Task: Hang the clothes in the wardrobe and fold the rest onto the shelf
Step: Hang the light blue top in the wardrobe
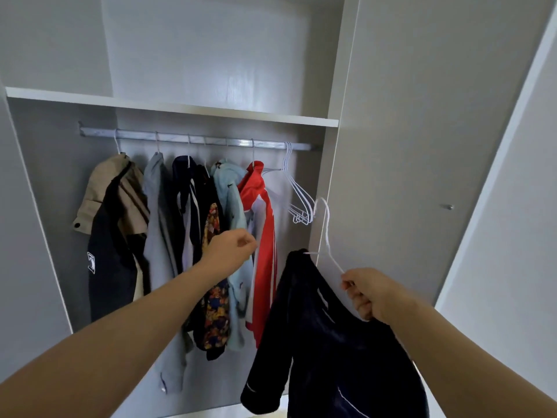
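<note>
Navy garment (325, 342) hangs low at the right of the open wardrobe, draped on a white hanger (327, 236) that the right hand (373, 294) grips by one wire shoulder, fingers curled round it and round a fold of the dark cloth. The hanger is tilted, its hook raised toward the wardrobe's right side panel and not on the rail (196, 139). The left hand (230, 251) reaches in further left, its fingers curled with the thumb against the fingertips, right in front of the light blue garment (232, 200) and beside the red garment (262, 236); whether it pinches any cloth cannot be told. Left of these on the rail hang a flower-patterned garment (215, 312), a dark striped piece, a grey garment (159, 221) and a beige jacket (111, 188) over a dark top. Right of the red garment, a bunch of bare white hangers (298, 194) hangs near the rail's end, just above the held hanger's hook. A white shelf (180, 107) runs above the rail. The wardrobe door (407, 146) stands open at the right, with a small knob (448, 207) on it.
</note>
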Demonstrator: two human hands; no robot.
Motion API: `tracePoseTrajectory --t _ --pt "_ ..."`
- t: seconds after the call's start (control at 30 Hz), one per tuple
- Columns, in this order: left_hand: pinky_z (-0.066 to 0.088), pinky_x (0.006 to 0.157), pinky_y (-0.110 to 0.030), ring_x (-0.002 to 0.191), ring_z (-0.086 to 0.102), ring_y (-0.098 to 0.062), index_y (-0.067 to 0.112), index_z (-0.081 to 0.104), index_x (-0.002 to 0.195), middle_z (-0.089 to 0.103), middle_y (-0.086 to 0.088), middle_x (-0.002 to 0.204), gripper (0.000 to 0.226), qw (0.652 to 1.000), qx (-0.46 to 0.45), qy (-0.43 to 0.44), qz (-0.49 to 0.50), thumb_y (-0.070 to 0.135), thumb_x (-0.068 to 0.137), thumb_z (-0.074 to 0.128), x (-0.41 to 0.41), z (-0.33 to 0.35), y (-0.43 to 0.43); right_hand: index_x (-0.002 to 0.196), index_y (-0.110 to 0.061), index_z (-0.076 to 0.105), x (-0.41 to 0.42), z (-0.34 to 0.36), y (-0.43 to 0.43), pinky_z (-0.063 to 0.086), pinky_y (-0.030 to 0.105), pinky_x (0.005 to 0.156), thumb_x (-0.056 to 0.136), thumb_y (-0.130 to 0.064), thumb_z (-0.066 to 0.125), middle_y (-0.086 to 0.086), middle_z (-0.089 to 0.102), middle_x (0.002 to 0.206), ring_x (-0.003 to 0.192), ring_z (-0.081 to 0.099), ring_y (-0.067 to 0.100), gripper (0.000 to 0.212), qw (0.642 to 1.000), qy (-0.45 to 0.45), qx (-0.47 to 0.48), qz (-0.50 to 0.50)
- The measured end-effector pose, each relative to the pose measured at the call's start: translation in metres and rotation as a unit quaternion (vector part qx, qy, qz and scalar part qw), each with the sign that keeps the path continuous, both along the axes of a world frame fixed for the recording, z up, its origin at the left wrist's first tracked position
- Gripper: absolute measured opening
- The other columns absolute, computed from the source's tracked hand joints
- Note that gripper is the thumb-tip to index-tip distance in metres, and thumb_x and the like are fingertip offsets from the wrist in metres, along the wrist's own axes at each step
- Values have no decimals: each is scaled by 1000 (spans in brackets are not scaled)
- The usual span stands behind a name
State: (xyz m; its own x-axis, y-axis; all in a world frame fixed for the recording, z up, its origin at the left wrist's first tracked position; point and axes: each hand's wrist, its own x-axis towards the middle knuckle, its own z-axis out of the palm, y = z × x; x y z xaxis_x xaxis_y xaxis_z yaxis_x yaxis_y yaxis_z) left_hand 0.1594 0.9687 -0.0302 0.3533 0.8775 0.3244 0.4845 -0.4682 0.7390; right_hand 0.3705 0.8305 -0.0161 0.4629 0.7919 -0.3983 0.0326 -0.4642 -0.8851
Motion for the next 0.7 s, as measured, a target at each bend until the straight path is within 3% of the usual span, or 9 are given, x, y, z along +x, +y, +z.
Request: tracePoseTrajectory --t 0.07,0.17,0.27,0.53,0.7 --pt "48 71 -21 80 61 -11 27 57 71 60 11 79 22 1000 -6 -6 -6 22 92 55 10 -5 2 58 -12 34 8 -2 5 11 9 30 91 -5 38 -4 25 32 23 16 7 34 999 6 28 -14" --pt "51 85 -33 88 61 -16 28 57 71 60 8 83 21 1000 -19 5 -19 22 92 55 19 -9 11 56 -11 35 11 -5 19 11 10 30 92 -6 38 -5 26 30 23 17 7 36 998 9 55 -26" --pt "51 89 -38 88 60 -15 24 61 78 60 8 82 15 1000 -10 16 -22 21 92 55 30 -6 31 55 -12 35 18 -7 41 13 11 29 93 -8 39 -5 27 28 23 18 8 38 998 17 59 -33" --pt "45 75 -24 79 57 -10 21 63 83 59 10 77 10 998 31 38 -36 19 90 56 57 4 118 54 -10 36 38 -14 131 13 9 31 92 -6 39 -3 24 30 23 16 8 38 997 10 70 -26" --pt "46 84 -28 90 62 -21 9 68 87 69 -8 94 11 995 47 51 -68 13 87 58 89 22 208 54 -9 38 55 -3 205 13 8 33 92 -6 40 -2 24 34 24 16 8 38 997 -8 73 -25"
